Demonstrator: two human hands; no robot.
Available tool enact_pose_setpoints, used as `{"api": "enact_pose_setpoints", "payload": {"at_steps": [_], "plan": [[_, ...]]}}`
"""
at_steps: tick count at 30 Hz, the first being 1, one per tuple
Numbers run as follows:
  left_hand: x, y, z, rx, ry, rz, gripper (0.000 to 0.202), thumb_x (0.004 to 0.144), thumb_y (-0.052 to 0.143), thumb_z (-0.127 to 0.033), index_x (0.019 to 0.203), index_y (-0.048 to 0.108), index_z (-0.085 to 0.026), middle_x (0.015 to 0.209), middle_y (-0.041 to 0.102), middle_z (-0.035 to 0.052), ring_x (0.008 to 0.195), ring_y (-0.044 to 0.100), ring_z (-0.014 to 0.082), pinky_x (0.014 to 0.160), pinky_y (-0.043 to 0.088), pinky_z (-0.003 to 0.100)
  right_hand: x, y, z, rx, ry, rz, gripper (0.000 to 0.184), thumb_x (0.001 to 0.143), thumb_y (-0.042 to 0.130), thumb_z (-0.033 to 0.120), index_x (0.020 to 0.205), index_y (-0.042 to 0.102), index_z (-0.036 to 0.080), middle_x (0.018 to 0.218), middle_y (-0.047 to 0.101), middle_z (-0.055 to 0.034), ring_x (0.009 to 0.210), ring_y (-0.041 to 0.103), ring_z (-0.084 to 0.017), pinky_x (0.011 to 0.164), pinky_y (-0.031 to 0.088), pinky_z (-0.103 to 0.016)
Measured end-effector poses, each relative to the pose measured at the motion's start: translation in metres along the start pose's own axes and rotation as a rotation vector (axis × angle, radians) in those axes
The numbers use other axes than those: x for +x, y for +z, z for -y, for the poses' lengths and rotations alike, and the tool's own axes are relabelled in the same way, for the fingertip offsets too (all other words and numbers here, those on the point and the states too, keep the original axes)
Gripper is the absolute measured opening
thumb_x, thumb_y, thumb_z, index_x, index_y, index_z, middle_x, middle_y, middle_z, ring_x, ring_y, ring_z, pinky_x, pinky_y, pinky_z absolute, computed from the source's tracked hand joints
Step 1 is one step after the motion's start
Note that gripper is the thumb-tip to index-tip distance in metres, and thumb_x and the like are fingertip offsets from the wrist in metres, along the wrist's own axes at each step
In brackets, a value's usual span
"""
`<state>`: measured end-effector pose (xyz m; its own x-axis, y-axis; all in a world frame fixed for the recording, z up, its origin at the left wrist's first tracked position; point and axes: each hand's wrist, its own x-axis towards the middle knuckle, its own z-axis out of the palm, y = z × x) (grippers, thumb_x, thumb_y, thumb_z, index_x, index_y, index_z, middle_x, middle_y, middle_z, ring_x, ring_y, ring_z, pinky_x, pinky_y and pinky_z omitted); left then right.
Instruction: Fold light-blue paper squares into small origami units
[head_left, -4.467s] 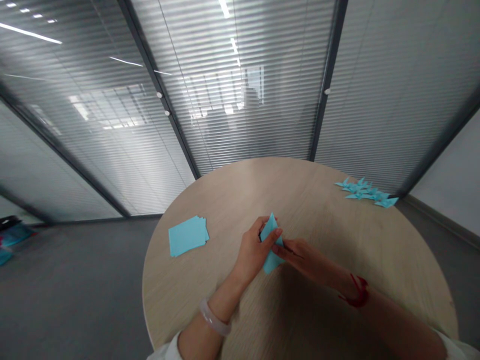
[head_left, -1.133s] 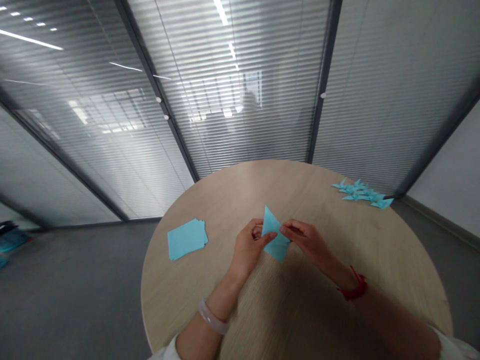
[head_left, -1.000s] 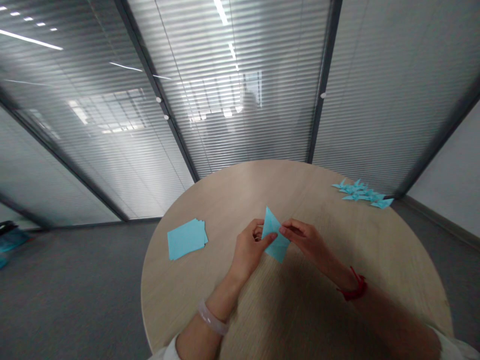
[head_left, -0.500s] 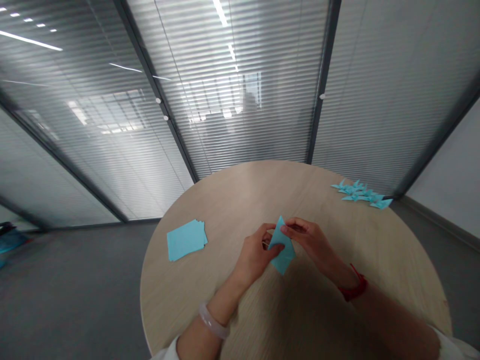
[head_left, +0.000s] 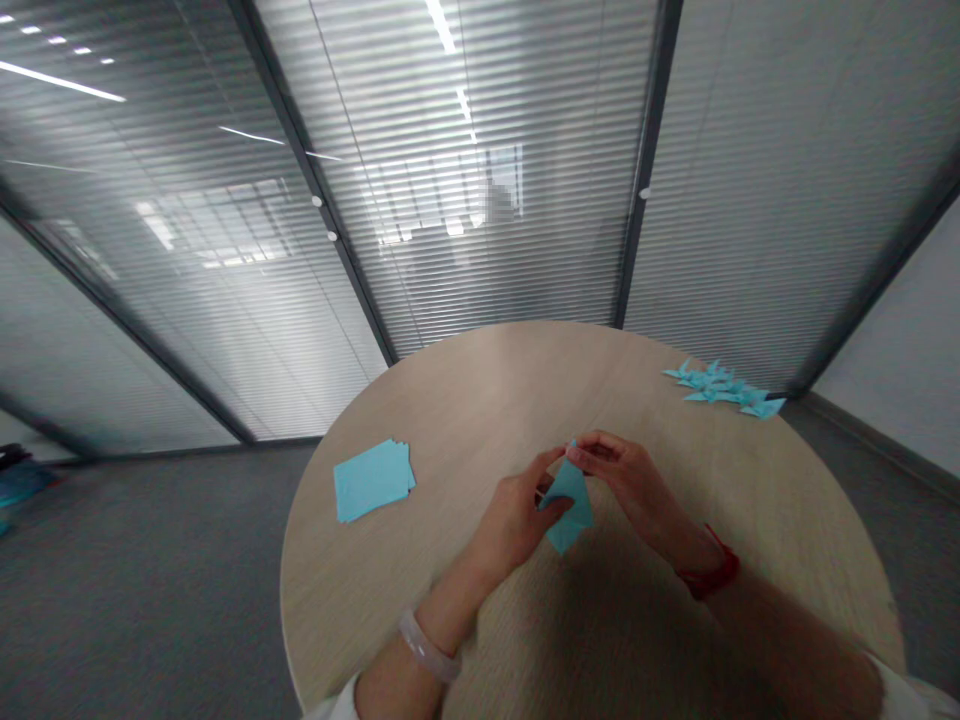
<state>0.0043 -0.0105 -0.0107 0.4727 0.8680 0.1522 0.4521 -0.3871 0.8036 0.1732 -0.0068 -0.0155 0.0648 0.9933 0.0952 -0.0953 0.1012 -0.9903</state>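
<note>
The person's left hand (head_left: 517,515) grips, thumb across and forefinger stretched toward the right hand (head_left: 628,480), whose thumb and fingers pinch; both forearms (head_left: 472,575) slant inward.

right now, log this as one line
left hand: holds folded blue paper; right hand: pinches its tip; paper stack: left; folded figures: far right

Folded paper (head_left: 579,512) sits over mid worktop (head_left: 510,385), between left grip (head_left: 517,512) and right grip (head_left: 634,487), both on it: left grip at its left side, right grip at its far tip. Paper stack (head_left: 373,481) lies on worktop, left, well apart from grips. Paper birds (head_left: 712,380) lie bunched at worktop's far right edge. Blinds (head_left: 495,285) hang behind worktop, floor (head_left: 187,570) left and right of it, wall (head_left: 904,330) far right.
</note>
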Motion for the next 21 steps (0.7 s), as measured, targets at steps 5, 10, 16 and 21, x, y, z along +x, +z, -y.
{"api": "enact_pose_setpoints", "payload": {"at_steps": [5,10,16,21], "plan": [[0.0000,-0.0014,-0.0014,0.026,-0.008,0.038,0.059,0.079,0.061,-0.017,0.135,0.046,-0.027,0.085,0.067,0.0002,0.072,0.060,0.0148,0.070,0.046,0.026,-0.0004,0.0001,0.0001,0.016,0.013,-0.016,0.033,0.058,0.080,0.048,0.069,0.068,0.020,0.069,0.067,-0.0014,0.067,0.060,-0.017,0.066,0.050,-0.030],[0.0000,-0.0020,-0.0023,0.006,-0.019,0.038,0.059,0.078,0.062,-0.016,0.134,0.047,-0.026,0.085,0.067,0.0000,0.071,0.060,0.0146,0.070,0.047,0.027,-0.0014,0.0006,0.0023,0.063,0.030,-0.002,0.031,0.058,0.081,0.046,0.068,0.069,0.019,0.068,0.066,-0.0004,0.065,0.059,-0.016,0.064,0.049,-0.028],[0.0011,-0.0022,-0.0018,-0.041,-0.039,0.048,0.060,0.077,0.064,-0.018,0.134,0.046,-0.026,0.083,0.065,-0.0006,0.071,0.059,0.0147,0.070,0.047,0.028,-0.0050,0.0001,0.0077,0.186,0.063,0.100,0.028,0.064,0.079,0.044,0.069,0.069,0.018,0.068,0.066,-0.0008,0.066,0.060,-0.016,0.065,0.049,-0.028],[0.0011,-0.0025,-0.0022,-0.061,-0.042,0.069,0.061,0.077,0.064,-0.018,0.135,0.045,-0.027,0.080,0.062,-0.0018,0.071,0.058,0.0145,0.070,0.046,0.028,-0.0078,-0.0006,0.0098,0.245,0.074,0.215,0.025,0.071,0.073,0.043,0.070,0.070,0.019,0.069,0.066,-0.0019,0.066,0.060,-0.017,0.065,0.049,-0.029]]}}
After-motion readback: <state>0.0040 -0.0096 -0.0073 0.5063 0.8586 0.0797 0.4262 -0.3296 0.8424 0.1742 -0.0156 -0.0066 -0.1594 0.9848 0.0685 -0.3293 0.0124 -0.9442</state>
